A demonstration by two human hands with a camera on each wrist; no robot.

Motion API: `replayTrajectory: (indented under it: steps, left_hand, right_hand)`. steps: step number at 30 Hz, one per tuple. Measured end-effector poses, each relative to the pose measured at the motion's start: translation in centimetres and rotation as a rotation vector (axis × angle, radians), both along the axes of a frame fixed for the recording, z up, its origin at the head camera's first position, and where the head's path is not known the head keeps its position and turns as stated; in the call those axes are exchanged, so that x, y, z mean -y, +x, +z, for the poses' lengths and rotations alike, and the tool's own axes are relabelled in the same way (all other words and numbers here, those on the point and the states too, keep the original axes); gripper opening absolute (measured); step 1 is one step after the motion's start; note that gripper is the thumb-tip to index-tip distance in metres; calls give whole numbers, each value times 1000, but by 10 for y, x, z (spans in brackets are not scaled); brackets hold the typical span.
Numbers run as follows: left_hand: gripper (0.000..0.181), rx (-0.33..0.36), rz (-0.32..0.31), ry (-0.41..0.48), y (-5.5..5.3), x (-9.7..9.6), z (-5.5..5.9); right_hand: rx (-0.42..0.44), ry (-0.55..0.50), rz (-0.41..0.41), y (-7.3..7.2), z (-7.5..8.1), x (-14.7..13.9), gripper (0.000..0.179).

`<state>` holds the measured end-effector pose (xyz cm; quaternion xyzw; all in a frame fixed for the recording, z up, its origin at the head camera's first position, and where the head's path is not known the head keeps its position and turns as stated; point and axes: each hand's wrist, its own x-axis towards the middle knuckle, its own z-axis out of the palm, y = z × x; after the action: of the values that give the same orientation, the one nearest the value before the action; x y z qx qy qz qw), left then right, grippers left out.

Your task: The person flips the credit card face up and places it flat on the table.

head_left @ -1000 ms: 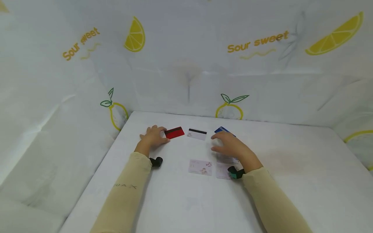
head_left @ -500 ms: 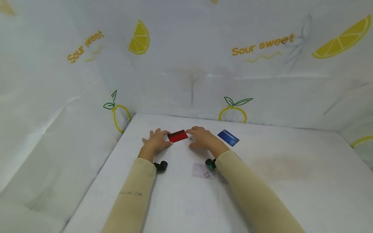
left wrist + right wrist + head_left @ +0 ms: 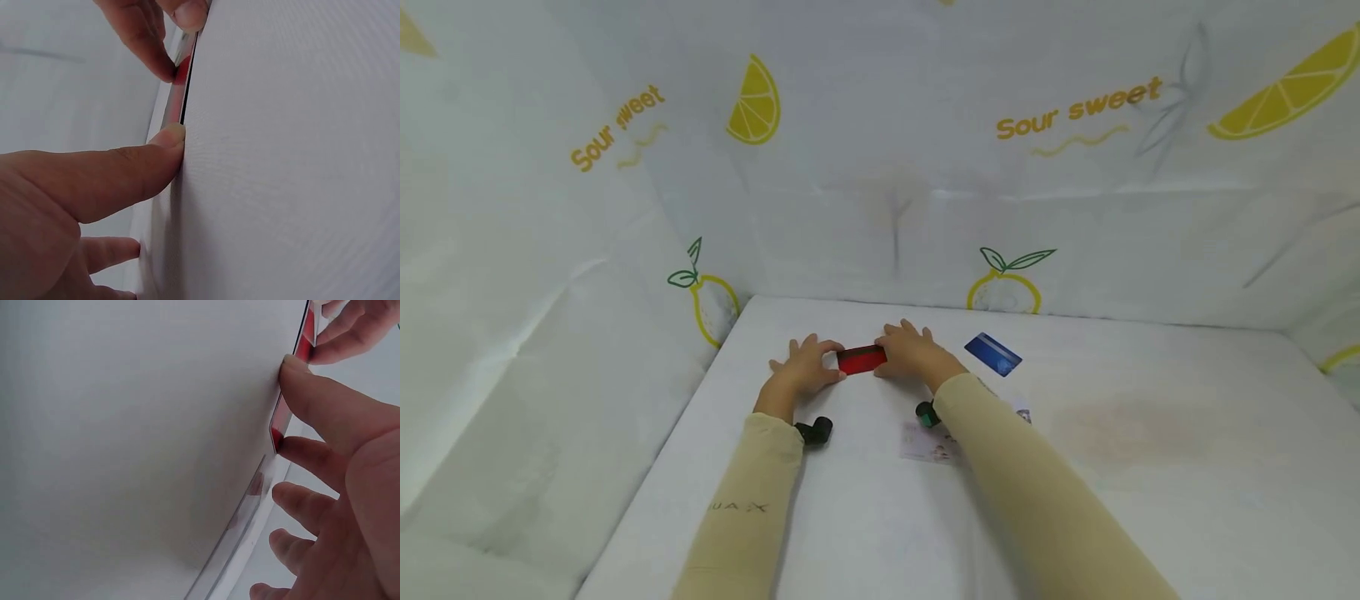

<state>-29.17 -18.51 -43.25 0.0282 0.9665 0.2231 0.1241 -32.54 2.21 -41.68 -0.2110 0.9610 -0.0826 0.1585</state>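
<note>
A red card (image 3: 862, 360) with a dark stripe lies on the white table between the two hands in the head view. My left hand (image 3: 805, 367) pinches its left end, with the thumb (image 3: 169, 136) on the near edge in the left wrist view. At the other end, my right hand (image 3: 916, 352) holds the card between thumb and index finger, its other fingers spread. A pale card (image 3: 228, 540) shows edge-on below the right fingers in the right wrist view; the right hand hides it from the head camera.
To the right lies a blue card (image 3: 993, 354) with a silver stripe. Nearer, a pale pink card (image 3: 925, 442) is partly covered by the right sleeve (image 3: 1022, 475). Another card's corner (image 3: 1024, 413) peeks out beyond that sleeve. A lemon-printed sheet (image 3: 880, 167) rises behind the table.
My right hand has moved left from beside the blue card, over the white striped card, to the red card's right end. The red card has turned slightly straighter. The left hand stays at its left end.
</note>
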Motion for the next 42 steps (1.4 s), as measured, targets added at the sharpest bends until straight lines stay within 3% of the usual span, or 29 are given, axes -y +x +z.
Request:
replayTrajectory:
  steps: [8, 15, 21, 29, 38, 42]
  left_hand:
    - [48, -9, -55, 41, 5, 2, -2]
    - [46, -36, -64, 89, 7, -1, -4]
    - [44, -92, -87, 124, 2, -6, -4]
    - [45, -123, -102, 73, 2, -9, -2]
    - [47, -106, -126, 58, 4, -10, -3]
    - [47, -80, -144, 61, 4, -7, -3]
  right_hand:
    - [-21, -58, 10, 7, -5, -2, 43]
    - [-54, -51, 58, 21, 0, -6, 44]
    - [-157, -17, 84, 28, 4, -9, 39]
    - [-188, 6, 46, 42, 5, -5, 41]
    - [-228, 41, 94, 48, 5, -6, 48]
    - [-245, 92, 126, 50, 5, -5, 43]
